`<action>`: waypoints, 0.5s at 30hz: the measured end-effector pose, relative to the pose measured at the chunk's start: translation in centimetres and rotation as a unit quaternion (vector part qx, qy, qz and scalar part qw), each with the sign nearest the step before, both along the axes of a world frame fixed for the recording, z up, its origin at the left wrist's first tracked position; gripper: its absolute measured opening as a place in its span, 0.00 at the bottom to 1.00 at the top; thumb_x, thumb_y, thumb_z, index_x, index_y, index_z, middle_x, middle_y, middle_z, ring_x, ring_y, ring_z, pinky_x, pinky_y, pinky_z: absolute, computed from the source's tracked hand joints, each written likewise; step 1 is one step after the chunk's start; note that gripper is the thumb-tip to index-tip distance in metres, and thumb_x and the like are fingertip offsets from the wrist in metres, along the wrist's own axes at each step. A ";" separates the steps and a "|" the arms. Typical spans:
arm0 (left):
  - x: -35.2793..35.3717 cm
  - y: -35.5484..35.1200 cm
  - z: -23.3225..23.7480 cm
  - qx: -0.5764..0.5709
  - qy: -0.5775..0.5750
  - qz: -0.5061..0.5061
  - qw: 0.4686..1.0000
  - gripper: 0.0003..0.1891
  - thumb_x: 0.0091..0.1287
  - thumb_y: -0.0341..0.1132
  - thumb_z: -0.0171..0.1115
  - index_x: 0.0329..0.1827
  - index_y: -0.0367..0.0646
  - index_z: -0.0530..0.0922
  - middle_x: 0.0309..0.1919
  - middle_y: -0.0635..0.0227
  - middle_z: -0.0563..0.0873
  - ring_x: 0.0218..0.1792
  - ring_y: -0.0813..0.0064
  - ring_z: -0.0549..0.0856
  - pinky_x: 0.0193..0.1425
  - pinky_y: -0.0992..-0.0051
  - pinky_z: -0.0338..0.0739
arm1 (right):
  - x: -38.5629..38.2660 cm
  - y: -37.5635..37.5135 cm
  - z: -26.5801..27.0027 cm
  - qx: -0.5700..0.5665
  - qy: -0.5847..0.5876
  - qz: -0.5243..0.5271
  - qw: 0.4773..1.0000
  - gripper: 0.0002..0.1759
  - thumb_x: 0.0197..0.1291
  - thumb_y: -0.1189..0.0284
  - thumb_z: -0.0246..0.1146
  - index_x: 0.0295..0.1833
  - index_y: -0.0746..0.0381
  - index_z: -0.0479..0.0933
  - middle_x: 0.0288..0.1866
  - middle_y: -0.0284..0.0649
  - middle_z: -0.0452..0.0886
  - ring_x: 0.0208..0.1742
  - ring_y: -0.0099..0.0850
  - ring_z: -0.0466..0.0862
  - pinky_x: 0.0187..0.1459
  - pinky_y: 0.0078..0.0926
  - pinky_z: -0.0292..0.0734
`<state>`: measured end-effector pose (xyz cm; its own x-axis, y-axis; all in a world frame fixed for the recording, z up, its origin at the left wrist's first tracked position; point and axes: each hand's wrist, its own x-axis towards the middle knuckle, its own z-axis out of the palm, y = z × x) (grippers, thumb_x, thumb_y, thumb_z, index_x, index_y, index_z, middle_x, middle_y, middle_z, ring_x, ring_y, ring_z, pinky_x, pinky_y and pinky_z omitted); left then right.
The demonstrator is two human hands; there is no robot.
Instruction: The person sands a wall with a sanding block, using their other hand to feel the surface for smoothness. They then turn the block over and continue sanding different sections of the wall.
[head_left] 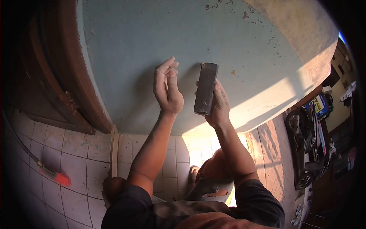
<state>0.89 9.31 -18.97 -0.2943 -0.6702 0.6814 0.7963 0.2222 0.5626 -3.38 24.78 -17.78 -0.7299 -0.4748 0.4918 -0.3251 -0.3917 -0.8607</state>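
The person faces a pale blue-green wall (152,34) with both arms raised in front of it. The right hand (220,107) has its grip closed on a dark block (206,88). The block is long and rectangular and stands nearly upright, its top leaning a little to the right. The fingers wrap it from behind near its lower end, so most of its length sticks up above the hand. It sits at the wall; whether it touches the paint I cannot tell.

The left hand (167,87) is just beside the block, to its left, and apart from it. Its grip is open and holds nothing. The fingers are straight and close together, pointing up, the palm turned toward the block.

The paint is chipped in small spots along the top and right of the wall. A band of sunlight crosses its lower right part and falls on the tiled floor (68,164) below. A brown door frame (72,76) runs down the wall's left edge. A broom (57,176) with red bristles lies on the tiles at the lower left. A scooter (309,149) is parked well off to the right. Dark sleeves cover the upper arms, and the person's knees show below them.
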 end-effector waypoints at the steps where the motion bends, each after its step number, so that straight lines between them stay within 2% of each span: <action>1: -0.1 1.3 0.8 0.009 -0.020 -0.060 0.998 0.21 0.84 0.39 0.51 0.71 0.35 0.76 0.64 0.53 0.84 0.59 0.70 0.82 0.66 0.65 0.76 | 0.1 0.6 0.0 -0.074 -0.178 0.165 0.967 0.29 0.84 0.53 0.51 0.75 0.64 0.71 0.60 0.49 0.85 0.50 0.32 0.89 0.49 0.27 0.87; 2: -0.5 2.0 0.7 -0.019 -0.028 -0.103 0.994 0.22 0.84 0.40 0.51 0.73 0.36 0.75 0.65 0.54 0.83 0.59 0.70 0.82 0.67 0.67 0.75 | 0.6 0.6 -0.3 -0.076 -0.221 0.177 0.956 0.31 0.85 0.49 0.46 0.71 0.65 0.73 0.57 0.51 0.86 0.46 0.34 0.91 0.46 0.29 0.90; 3: -0.5 2.4 1.0 -0.046 -0.036 -0.146 0.988 0.24 0.85 0.42 0.52 0.76 0.36 0.73 0.65 0.54 0.83 0.60 0.71 0.82 0.69 0.69 0.74 | 0.5 1.1 -0.7 -0.077 -0.225 0.175 0.955 0.31 0.85 0.49 0.46 0.71 0.65 0.73 0.57 0.51 0.86 0.46 0.34 0.91 0.46 0.29 0.90; 4: 0.4 2.4 1.5 -0.041 -0.085 -0.260 0.961 0.28 0.85 0.42 0.52 0.82 0.38 0.66 0.66 0.55 0.83 0.62 0.70 0.81 0.71 0.69 0.73 | 0.4 1.5 -1.0 -0.091 -0.264 0.222 0.934 0.31 0.85 0.49 0.46 0.70 0.65 0.73 0.56 0.51 0.86 0.44 0.35 0.91 0.44 0.28 0.92; 5: 0.5 2.6 1.7 -0.039 -0.090 -0.260 0.961 0.28 0.85 0.42 0.52 0.82 0.38 0.66 0.66 0.55 0.83 0.62 0.70 0.81 0.71 0.69 0.73 | 0.3 1.9 -1.3 -0.105 -0.302 0.269 0.909 0.30 0.85 0.49 0.46 0.68 0.65 0.73 0.56 0.50 0.86 0.42 0.36 0.92 0.42 0.27 0.93; 6: 0.5 2.8 1.7 -0.018 -0.090 -0.360 0.928 0.30 0.85 0.43 0.51 0.85 0.40 0.61 0.65 0.57 0.84 0.62 0.71 0.82 0.70 0.69 0.74 | 0.8 1.5 -1.3 -0.113 -0.332 0.180 0.919 0.31 0.85 0.48 0.44 0.66 0.66 0.73 0.53 0.50 0.87 0.41 0.37 0.93 0.37 0.24 0.95; 7: 0.4 2.9 1.7 0.002 -0.088 -0.452 0.888 0.33 0.85 0.44 0.51 0.87 0.41 0.56 0.65 0.58 0.84 0.62 0.71 0.82 0.70 0.69 0.74 | 0.4 1.9 -1.5 -0.111 -0.336 0.185 0.917 0.31 0.85 0.48 0.44 0.66 0.66 0.73 0.53 0.50 0.87 0.41 0.37 0.93 0.37 0.24 0.95; 8: 0.1 2.8 1.5 0.001 -0.091 -0.480 0.873 0.38 0.84 0.43 0.55 0.90 0.44 0.49 0.63 0.59 0.85 0.62 0.73 0.82 0.69 0.70 0.76 | -0.3 2.4 -1.8 -0.134 -0.327 0.245 0.903 0.32 0.85 0.47 0.43 0.66 0.64 0.75 0.54 0.48 0.87 0.42 0.37 0.91 0.45 0.29 0.90; 9: -0.1 2.6 1.2 0.006 -0.096 -0.467 0.879 0.38 0.84 0.43 0.55 0.90 0.44 0.49 0.63 0.59 0.85 0.62 0.73 0.82 0.69 0.70 0.76 | -0.8 2.6 -2.1 -0.155 -0.319 0.307 0.883 0.33 0.85 0.45 0.42 0.66 0.62 0.77 0.54 0.46 0.87 0.43 0.36 0.90 0.54 0.35 0.85; 10: -0.4 2.2 1.0 -0.023 -0.076 -0.480 0.874 0.40 0.83 0.41 0.56 0.90 0.46 0.45 0.64 0.54 0.84 0.63 0.69 0.83 0.70 0.67 0.76 | -0.5 3.0 -1.8 -0.113 -0.338 0.235 0.904 0.34 0.84 0.43 0.41 0.65 0.61 0.77 0.53 0.45 0.88 0.41 0.36 0.89 0.49 0.32 0.81; 11: -0.4 2.0 0.7 -0.049 -0.054 -0.490 0.869 0.42 0.83 0.39 0.57 0.91 0.47 0.41 0.65 0.50 0.82 0.63 0.65 0.84 0.71 0.63 0.77 | -0.1 2.8 -1.9 -0.101 -0.346 0.253 0.898 0.34 0.84 0.43 0.41 0.65 0.61 0.77 0.53 0.45 0.88 0.41 0.36 0.89 0.49 0.32 0.81; 13: 1.7 0.9 3.0 0.047 0.028 -0.448 0.892 0.46 0.81 0.38 0.61 0.91 0.47 0.39 0.65 0.51 0.81 0.63 0.62 0.83 0.70 0.61 0.78 | 0.0 2.6 -2.3 -0.084 -0.315 0.183 0.928 0.37 0.83 0.41 0.42 0.70 0.63 0.70 0.54 0.49 0.87 0.43 0.36 0.91 0.46 0.35 0.84; 14: 2.7 -0.4 4.5 0.037 0.082 -0.352 0.932 0.48 0.79 0.38 0.65 0.91 0.47 0.40 0.67 0.49 0.80 0.64 0.63 0.82 0.69 0.63 0.78 | -0.7 3.0 -3.0 -0.085 -0.282 0.198 0.935 0.40 0.82 0.38 0.40 0.73 0.63 0.69 0.58 0.51 0.87 0.46 0.36 0.90 0.46 0.31 0.79; 15: 3.2 -2.8 5.7 -0.009 0.099 -0.186 0.977 0.45 0.77 0.39 0.68 0.89 0.45 0.49 0.64 0.51 0.80 0.61 0.64 0.82 0.66 0.64 0.79 | -0.8 3.5 -3.0 -0.054 -0.251 0.178 0.950 0.41 0.82 0.38 0.38 0.75 0.63 0.68 0.59 0.51 0.86 0.47 0.36 0.90 0.49 0.30 0.78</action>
